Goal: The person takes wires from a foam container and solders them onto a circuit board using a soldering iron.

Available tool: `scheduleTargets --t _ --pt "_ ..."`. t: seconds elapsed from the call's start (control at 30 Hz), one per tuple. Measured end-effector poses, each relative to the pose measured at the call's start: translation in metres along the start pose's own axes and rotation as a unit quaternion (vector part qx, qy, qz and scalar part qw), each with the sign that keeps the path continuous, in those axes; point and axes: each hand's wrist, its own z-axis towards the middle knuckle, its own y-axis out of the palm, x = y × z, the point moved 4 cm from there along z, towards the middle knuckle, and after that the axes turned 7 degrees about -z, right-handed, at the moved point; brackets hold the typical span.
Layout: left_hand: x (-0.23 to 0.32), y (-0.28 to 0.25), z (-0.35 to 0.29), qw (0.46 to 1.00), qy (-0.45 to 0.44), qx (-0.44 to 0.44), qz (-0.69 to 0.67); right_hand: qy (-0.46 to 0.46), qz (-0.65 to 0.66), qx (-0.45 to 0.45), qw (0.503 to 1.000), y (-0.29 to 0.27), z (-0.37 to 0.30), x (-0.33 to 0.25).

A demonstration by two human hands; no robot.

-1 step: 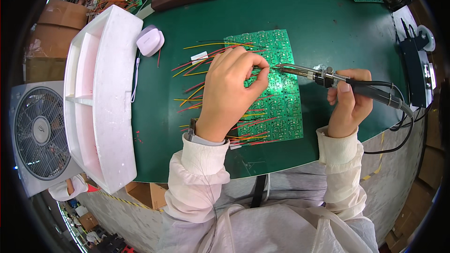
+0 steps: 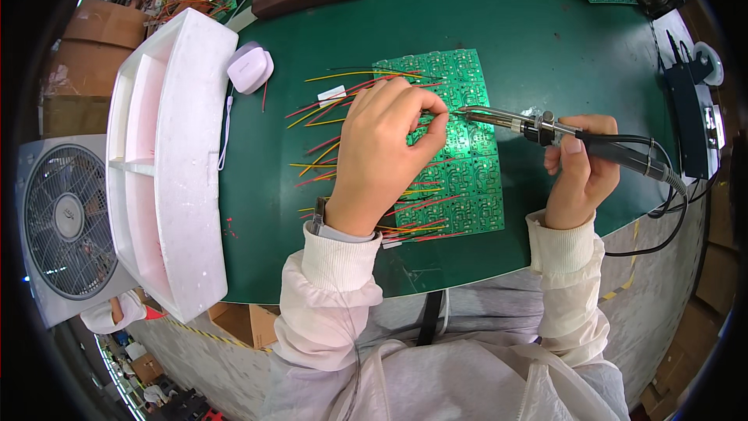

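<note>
Our left hand (image 2: pixel 389 131) pinches something too hidden to name; our right hand (image 2: pixel 578 168) holds the soldering iron (image 2: pixel 538 126). Wires (image 2: pixel 313 165) already line the board's (image 2: pixel 485 187) nine o'clock side; none show by three.

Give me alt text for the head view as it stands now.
A person's right hand holds a soldering iron with its tip over a green circuit board, close to the pinched left hand. Red, yellow and black wires extend past the board's left edge over a green table; farther left are a white foam box and a fan.
</note>
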Motion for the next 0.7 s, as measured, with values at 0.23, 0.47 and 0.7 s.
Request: scheduleTargets --t 0.23,0.47,0.7 --pt "0.001 0.0003 0.0006 1.0 0.012 -0.005 0.02 0.004 -0.05 0.037 0.998 -0.0011 -0.0014 -0.0016" --pt "-0.0004 0.0004 0.0005 1.0 -0.01 -0.003 -0.011 0.01 -0.007 0.028 1.0 -0.0026 -0.001 -0.0009" --pt "-0.0016 0.0014 0.0002 1.0 -0.022 -0.009 -0.01 0.016 -0.002 0.026 1.0 -0.0026 -0.0008 0.0005"
